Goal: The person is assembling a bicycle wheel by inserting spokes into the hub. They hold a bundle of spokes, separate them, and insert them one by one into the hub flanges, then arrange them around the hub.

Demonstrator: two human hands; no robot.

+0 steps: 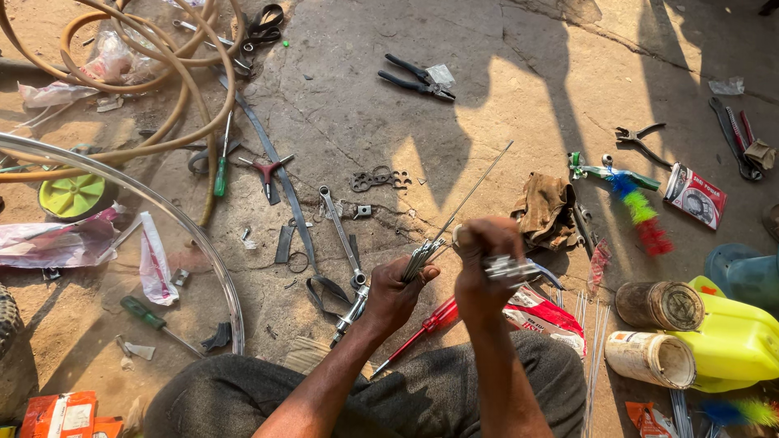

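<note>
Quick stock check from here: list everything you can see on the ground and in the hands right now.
spokes: a bundle, silver, fanned up from the left hand
small metal tool: one, silver, in the right hand
wheel rim: one, silver, ground at left
hose: one, tan, coiled top left
pliers: one, black handles, top centre
spanner: one, silver, centre ground
screwdriver, red: one, under the hands
screwdriver, green: one, lower left
rag: one, brown, right of hands
jug: one, yellow, lower right
cans: two, on their sides, beside the jug
left hand: one, gripping the spokes
right hand: one, closed on the tool
</note>
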